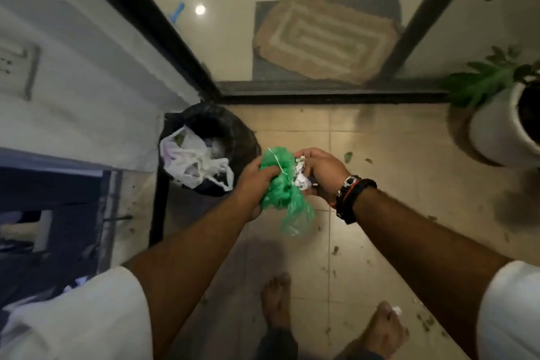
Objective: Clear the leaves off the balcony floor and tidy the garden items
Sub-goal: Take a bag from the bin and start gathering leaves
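Left hand grips green bag; right hand pinches crumpled paper, partly hidden.

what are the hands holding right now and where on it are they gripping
The left hand grips the crumpled green plastic bag around its bunched upper part. The right hand pinches a crumpled white paper wad beside it.

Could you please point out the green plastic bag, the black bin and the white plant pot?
green plastic bag [279, 184]: head view, its bunched middle between the hands.
black bin [242, 137]: head view, right rim.
white plant pot [493, 137]: head view, outer wall.
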Motion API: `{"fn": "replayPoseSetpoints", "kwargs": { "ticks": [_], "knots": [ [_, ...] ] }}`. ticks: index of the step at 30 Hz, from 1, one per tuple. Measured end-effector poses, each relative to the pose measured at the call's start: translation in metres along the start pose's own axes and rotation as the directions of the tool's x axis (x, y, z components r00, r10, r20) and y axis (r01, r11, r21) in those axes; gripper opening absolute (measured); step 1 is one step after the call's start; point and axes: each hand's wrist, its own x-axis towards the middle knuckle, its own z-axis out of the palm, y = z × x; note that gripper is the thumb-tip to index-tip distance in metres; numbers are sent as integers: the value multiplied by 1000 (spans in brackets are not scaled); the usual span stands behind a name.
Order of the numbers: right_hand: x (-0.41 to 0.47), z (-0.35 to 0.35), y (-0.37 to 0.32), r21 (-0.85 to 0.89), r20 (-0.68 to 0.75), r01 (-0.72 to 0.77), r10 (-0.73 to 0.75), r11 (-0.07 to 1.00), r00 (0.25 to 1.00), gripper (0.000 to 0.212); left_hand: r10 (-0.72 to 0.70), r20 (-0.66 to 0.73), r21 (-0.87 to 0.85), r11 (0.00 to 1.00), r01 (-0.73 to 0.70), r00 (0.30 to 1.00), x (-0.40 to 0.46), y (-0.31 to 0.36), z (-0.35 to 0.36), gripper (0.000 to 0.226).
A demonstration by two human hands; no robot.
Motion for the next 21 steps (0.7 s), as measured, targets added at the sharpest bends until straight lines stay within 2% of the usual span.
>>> {"fn": "replayPoseSetpoints", "kwargs": {
  "ticks": [5, 10, 13, 17, 21],
  "knots": [
    [39, 74, -28, -14, 115, 4, -2, 1000, 993, 38, -5, -153, -144, 990, -17, 988, 29, 20, -74, 32],
    [74, 137, -39, -27, 114, 23, -20, 999, 993, 35, 12, -262, -170, 984, -59, 965, 54, 35, -131, 39],
    [91, 167, -41, -128, 78, 51, -41, 990, 996, 33, -19, -338, -250, 966, -71, 941, 65, 45, -154, 50],
    [115, 198, -44, -377, 30, 159, -160, 913, 987, 32, 94, -371, -88, 987, -136, 924, 84, 48, -183, 62],
    [140, 220, -43, -479, 38, 175, -178, 860, 983, 44, 86, -325, -28, 995, -101, 942, 104, 42, -205, 72]
  ]
}}
